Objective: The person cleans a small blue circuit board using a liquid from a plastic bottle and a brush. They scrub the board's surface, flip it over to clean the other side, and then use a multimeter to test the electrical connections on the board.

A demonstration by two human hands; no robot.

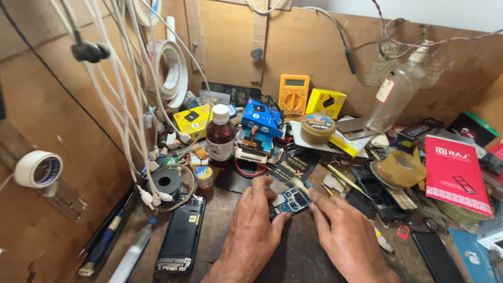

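circuit board (290, 200) (half under hands)

Phone-repair workshop: cluttered bench with multimeter (293, 93), opened phone (181, 236).

Matt, scuffed wooden desk (304, 257); glossy brown glass bottle (220, 137); shiny clear plastic bottle (394, 94); glossy black phone (181, 236); bare circuit board (290, 200).

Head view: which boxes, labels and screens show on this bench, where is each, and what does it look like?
Yellow meter: back wall, centre; grey screen, round dial.
Yellow box: right of the meter; small, black picture.
Blue box: left of the meter; tilted.
Brown bottle: left of the blue box; white cap, pale label.
Pink card pack: far right; flat, white print.
Clear bottle: leaning on the wall; red-edged label.
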